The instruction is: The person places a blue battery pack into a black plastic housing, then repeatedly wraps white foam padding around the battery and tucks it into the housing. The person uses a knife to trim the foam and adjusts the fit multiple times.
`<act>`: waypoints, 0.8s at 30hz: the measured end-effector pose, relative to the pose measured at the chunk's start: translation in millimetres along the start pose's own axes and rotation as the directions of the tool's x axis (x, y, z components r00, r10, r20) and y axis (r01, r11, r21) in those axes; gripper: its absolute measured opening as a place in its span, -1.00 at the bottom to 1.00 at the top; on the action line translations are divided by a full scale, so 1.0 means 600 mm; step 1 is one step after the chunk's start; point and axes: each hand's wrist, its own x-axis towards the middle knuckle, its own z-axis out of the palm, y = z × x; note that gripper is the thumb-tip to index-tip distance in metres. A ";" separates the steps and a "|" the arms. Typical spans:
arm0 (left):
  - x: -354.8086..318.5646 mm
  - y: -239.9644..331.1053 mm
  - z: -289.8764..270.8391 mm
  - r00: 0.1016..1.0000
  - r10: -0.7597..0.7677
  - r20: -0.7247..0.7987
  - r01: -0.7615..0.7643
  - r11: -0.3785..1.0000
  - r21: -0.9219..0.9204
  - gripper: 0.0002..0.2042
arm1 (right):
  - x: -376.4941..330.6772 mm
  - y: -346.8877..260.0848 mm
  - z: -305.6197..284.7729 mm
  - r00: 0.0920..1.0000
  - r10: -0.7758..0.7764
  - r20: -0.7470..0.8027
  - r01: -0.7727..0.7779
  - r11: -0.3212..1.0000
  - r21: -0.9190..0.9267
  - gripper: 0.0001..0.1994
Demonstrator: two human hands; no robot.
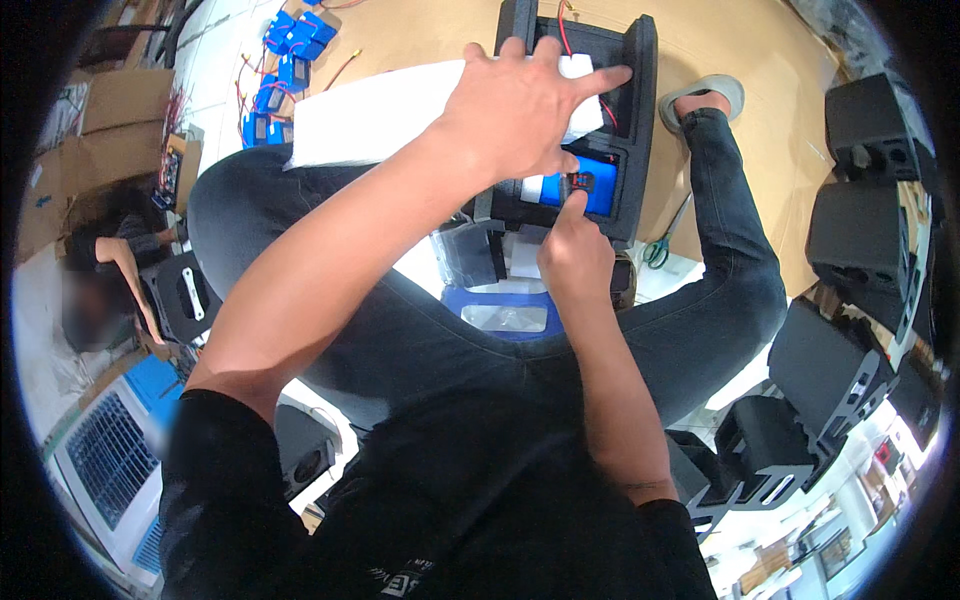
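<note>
at the far left, a brown box (125, 100) is near another person's arm (124, 275). below them is a panel with a dark grid (110, 458). next, near the top, are small blue packs (294, 72) with red wires. a long white strip (380, 115) comes after, and its right part goes under the left hand (515, 105). that hand's fingers are spread wide. one finger points right, over the open black box (646, 110), and the thumb bends down to a small dark piece (580, 184) with red bits. the piece is on a blue block (602, 196), and the block sits in the near part of the box. the right hand (577, 258) comes up from below. one fingertip is at the near edge of the piece, and its other fingers look curled. i cannot tell if it is pinching anything. to the right are scissors (656, 253), then a gray slipper (735, 98) on a foot. at the far right are more black boxes (852, 232).
</note>
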 end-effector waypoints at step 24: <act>-0.184 -0.009 -0.047 0.801 -0.578 0.152 -0.046 -0.314 -0.948 -0.54 | 0.180 0.193 -0.171 0.927 0.217 -0.306 -0.196 0.976 0.096 -0.62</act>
